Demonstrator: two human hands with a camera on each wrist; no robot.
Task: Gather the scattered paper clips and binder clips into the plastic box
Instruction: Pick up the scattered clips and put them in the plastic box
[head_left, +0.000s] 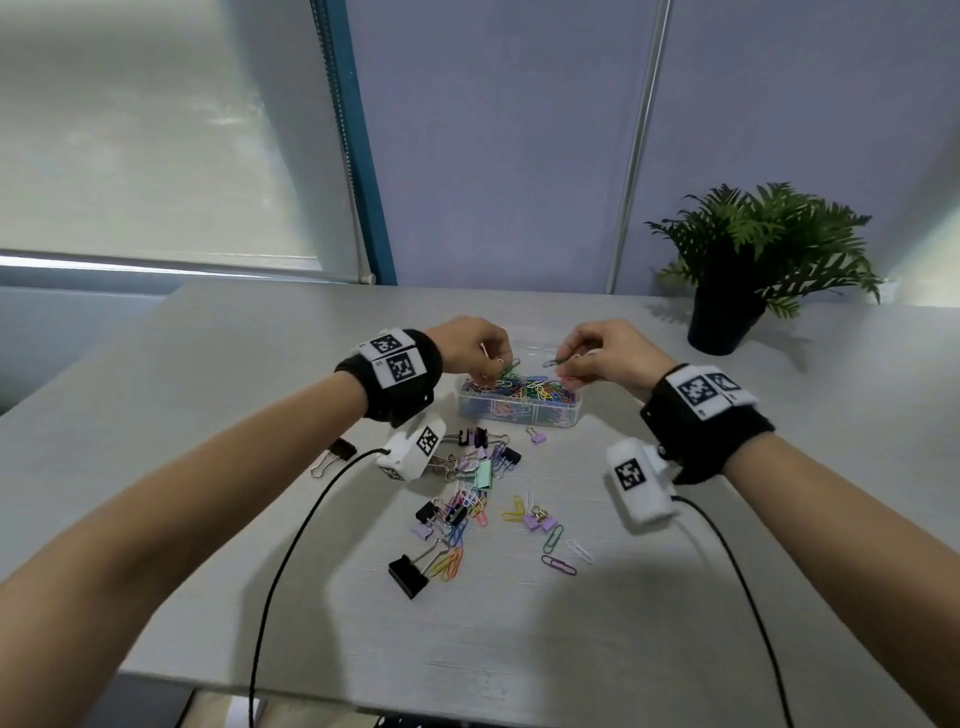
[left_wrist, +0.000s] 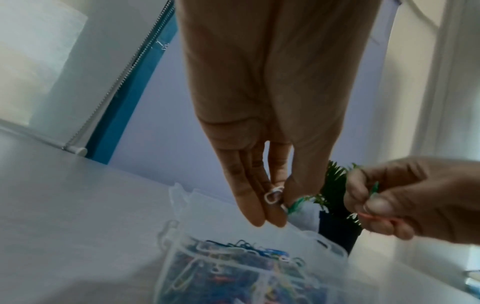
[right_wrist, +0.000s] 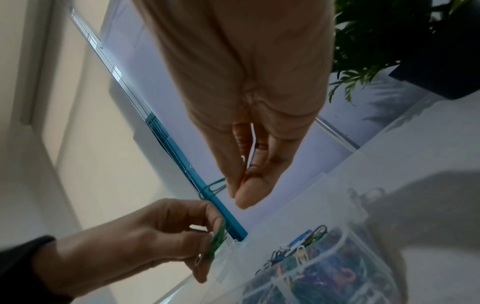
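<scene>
A clear plastic box (head_left: 563, 414) full of coloured paper clips sits mid-table. Both hands hover just above it. My left hand (head_left: 488, 358) pinches green and white paper clips (left_wrist: 283, 200) over the box's left end. My right hand (head_left: 569, 364) pinches a green paper clip (head_left: 555, 360) and a red one (left_wrist: 376, 218) over the middle. Loose paper clips (head_left: 553, 540) and binder clips (head_left: 483, 475), black, lilac and mint, lie scattered in front of the box. A large black binder clip (head_left: 409, 573) lies nearest me.
A potted plant (head_left: 737, 275) stands at the back right of the grey table (head_left: 208, 364). Another black binder clip (head_left: 335, 453) lies apart at the left. Black cables run from the wrist cameras toward the table's near edge. A wall and a window blind stand behind.
</scene>
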